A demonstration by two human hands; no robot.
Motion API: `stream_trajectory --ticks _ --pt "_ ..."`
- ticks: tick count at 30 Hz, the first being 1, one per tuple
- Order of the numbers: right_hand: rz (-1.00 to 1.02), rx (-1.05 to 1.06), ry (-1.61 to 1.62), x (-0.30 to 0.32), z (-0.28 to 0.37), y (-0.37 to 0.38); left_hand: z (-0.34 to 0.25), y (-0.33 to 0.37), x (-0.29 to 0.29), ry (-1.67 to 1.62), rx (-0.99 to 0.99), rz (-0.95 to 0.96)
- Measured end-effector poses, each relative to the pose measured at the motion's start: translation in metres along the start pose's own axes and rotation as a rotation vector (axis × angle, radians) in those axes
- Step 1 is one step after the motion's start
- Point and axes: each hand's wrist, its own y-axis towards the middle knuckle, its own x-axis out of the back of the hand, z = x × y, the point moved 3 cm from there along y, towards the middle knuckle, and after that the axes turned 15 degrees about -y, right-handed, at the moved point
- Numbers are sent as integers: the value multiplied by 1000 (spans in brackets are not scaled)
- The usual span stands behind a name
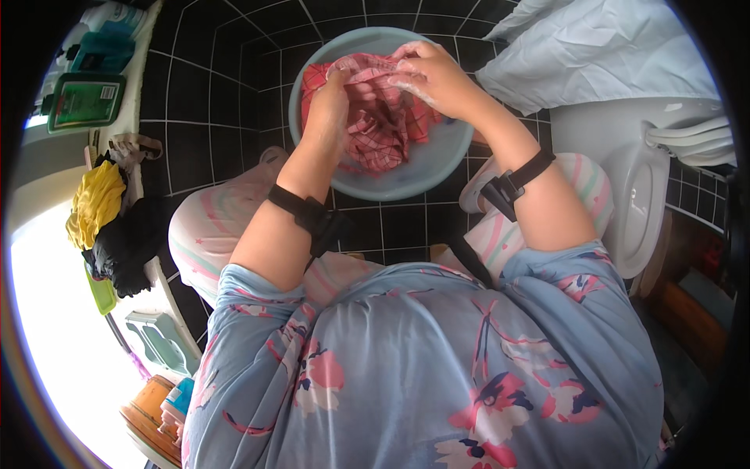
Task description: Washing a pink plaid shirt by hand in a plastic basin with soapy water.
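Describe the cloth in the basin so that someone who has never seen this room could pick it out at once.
On the black tiled floor stands a round pale blue basin. In it lies the cloth, crumpled, with the left hand and right hand gripping it. Its red and pink check sets it apart from the plain white sheet nearby.

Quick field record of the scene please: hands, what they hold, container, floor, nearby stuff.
left hand: gripping the red checked cloth
right hand: soapy, gripping the same cloth at its upper edge
container: light blue basin, cloth inside
floor: dark tiled floor, basin resting on it
left side: yellow garment over black garment
right side: white toilet
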Motion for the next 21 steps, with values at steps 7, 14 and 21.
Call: stream_trajectory --ticks 7,14,21 --pt "52 -648 1358 4 1 -1 7 -2 -9 -149 -109 118" --pt "-129 -740 1462 2 -2 4 11 -7 -21 -161 -167 409" --pt "-307 -811 1269 -1 -13 0 4 -15 -30 -259 -165 402"
